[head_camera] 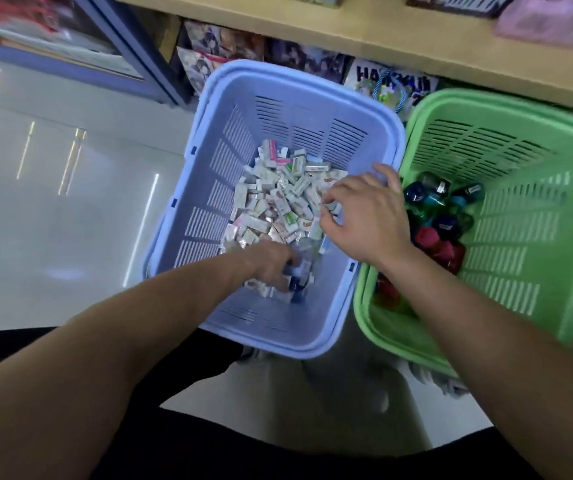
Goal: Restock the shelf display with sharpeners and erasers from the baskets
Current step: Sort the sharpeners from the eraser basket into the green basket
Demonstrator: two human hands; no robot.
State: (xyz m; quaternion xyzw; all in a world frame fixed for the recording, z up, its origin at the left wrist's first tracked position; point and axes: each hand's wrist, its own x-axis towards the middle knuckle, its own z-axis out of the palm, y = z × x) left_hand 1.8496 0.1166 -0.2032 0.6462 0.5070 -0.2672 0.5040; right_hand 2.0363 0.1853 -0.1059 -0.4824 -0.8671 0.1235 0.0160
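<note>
Head view: erasers [278, 202] (judged light, stiff, slick-wrapped, best scooped by handfuls) are heaped in the blue basket [208, 188]; some are clutched by the left grip [271, 268]; whether anything is held by the right grip [364, 216] cannot be told.

Pale glossy floor [53, 220] under blue basket [375, 140] and green basket [534, 209], side by side.

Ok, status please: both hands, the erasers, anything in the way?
Left hand down in blue basket, gripping erasers, blurred. Right hand over the pile, fingers curled, grasp unclear. Sharpeners in green basket. Nothing blocking.
</note>
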